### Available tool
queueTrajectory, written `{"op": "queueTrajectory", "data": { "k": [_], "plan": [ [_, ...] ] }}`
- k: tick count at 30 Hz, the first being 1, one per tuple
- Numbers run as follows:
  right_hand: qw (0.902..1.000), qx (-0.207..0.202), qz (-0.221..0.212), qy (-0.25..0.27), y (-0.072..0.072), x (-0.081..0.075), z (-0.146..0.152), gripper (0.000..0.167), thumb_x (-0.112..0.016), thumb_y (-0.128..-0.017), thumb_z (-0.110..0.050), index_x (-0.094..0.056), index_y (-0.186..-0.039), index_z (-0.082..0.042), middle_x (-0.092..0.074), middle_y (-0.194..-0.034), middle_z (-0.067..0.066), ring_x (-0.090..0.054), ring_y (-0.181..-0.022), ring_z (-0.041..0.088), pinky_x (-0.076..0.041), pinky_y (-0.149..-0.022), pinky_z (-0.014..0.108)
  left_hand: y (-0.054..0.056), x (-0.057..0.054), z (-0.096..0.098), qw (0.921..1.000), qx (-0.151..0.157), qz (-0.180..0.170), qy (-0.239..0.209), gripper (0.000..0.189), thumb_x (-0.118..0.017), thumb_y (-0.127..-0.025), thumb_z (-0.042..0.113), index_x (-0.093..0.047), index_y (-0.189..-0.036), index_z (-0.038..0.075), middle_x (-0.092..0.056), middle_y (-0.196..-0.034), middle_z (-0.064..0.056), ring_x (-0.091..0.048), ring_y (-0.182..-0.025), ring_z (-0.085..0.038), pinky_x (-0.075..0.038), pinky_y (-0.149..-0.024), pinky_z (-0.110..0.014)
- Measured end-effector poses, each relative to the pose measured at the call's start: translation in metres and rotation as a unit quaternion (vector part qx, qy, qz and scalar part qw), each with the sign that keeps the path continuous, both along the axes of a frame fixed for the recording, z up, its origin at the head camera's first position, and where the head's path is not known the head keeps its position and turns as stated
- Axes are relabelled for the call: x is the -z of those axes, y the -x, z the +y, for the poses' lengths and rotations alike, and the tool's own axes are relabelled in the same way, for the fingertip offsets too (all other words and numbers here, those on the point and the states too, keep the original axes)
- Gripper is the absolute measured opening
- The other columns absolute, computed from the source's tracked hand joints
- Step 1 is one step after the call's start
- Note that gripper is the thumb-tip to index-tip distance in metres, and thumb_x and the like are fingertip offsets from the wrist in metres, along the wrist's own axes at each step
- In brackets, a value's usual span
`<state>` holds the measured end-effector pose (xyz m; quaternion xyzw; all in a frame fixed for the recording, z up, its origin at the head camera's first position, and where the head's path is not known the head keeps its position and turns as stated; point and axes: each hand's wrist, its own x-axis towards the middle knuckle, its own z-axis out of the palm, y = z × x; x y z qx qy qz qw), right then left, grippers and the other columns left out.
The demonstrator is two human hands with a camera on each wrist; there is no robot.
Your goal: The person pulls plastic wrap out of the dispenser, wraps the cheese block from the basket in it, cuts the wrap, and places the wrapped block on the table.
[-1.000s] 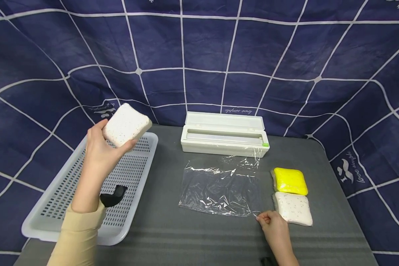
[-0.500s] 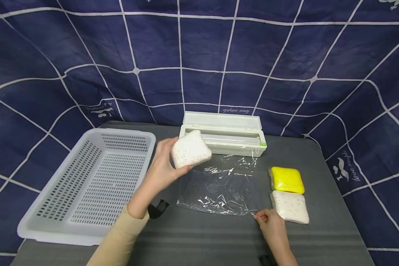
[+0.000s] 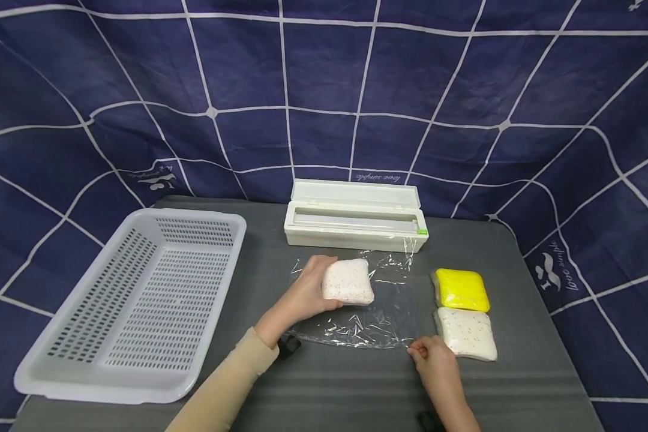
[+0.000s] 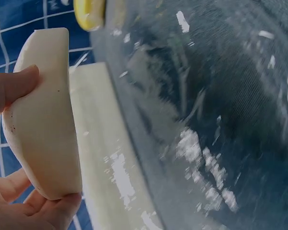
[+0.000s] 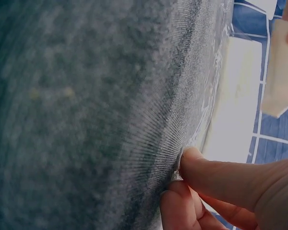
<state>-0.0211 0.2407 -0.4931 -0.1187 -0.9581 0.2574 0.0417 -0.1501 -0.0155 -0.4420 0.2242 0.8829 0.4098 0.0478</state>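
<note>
My left hand [image 3: 306,292] grips a white speckled square block [image 3: 348,281] with rounded edges, thumb on one side and fingers on the other. In the left wrist view, the block [image 4: 45,124] appears edge-on between thumb and fingers. It is held over a sheet of cling film [image 3: 380,327] spread on the grey table, covering part of it in the head view. At the sheet's near right corner, my right hand [image 3: 436,362] pinches the film's edge between thumb and fingertip; the right wrist view shows this pinch close up.
Behind the sheet stands a white cling film dispenser [image 3: 351,240], lid up, with film running out of its front. To the right lie a yellow block [image 3: 462,290] and a white speckled block [image 3: 467,334], both film-wrapped. A white perforated basket [image 3: 140,393] stands at left.
My left hand has carried the white block from above the basket rightward and down to over the cling film. The right hand keeps its pinch on the film's corner.
</note>
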Motion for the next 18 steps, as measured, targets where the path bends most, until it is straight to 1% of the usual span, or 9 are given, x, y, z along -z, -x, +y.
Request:
{"op": "queueTrajectory", "data": {
  "k": [3,6,10,18],
  "plan": [
    [0.9999,0.0,0.009,-0.006,0.0,0.0,0.0,0.013,-0.081,-0.077,-0.003,-0.069,-0.072,-0.005,-0.054,-0.069,0.002,-0.049,-0.062,0.011,-0.041,-0.055,0.027,0.002,0.008,0.007,0.9998,0.018,-0.01,0.0,0.091,-0.089,-0.064,0.011,-0.044,-0.143,0.001,-0.043,-0.14,-0.02,-0.05,-0.122,-0.034,-0.045,-0.104,-0.049],
    [0.9998,0.0,0.015,-0.011,0.001,0.001,-0.001,0.013,-0.081,-0.076,-0.003,-0.069,-0.071,-0.005,-0.053,-0.068,0.001,-0.049,-0.061,0.011,-0.041,-0.055,0.027,0.004,0.015,0.011,0.9994,0.027,-0.02,0.001,0.091,-0.09,-0.064,0.01,-0.044,-0.142,0.001,-0.043,-0.14,-0.019,-0.05,-0.124,-0.035,-0.044,-0.106,-0.049],
    [0.9998,0.001,0.015,-0.014,0.001,0.002,-0.001,0.013,-0.082,-0.076,-0.002,-0.07,-0.071,-0.004,-0.053,-0.068,0.001,-0.048,-0.061,0.01,-0.04,-0.055,0.026,0.006,0.023,0.017,0.999,0.031,-0.033,0.006,0.091,-0.09,-0.063,0.01,-0.045,-0.142,0.001,-0.044,-0.141,-0.019,-0.049,-0.127,-0.036,-0.042,-0.109,-0.049],
    [0.9996,0.001,0.022,-0.018,0.001,0.002,-0.001,0.014,-0.082,-0.075,-0.002,-0.069,-0.069,-0.004,-0.053,-0.067,0.0,-0.048,-0.06,0.01,-0.041,-0.055,0.026,0.007,0.036,0.022,0.9981,0.038,-0.046,0.015,0.09,-0.091,-0.063,0.011,-0.046,-0.141,0.001,-0.045,-0.139,-0.019,-0.049,-0.126,-0.035,-0.042,-0.108,-0.049]
  ]
}}
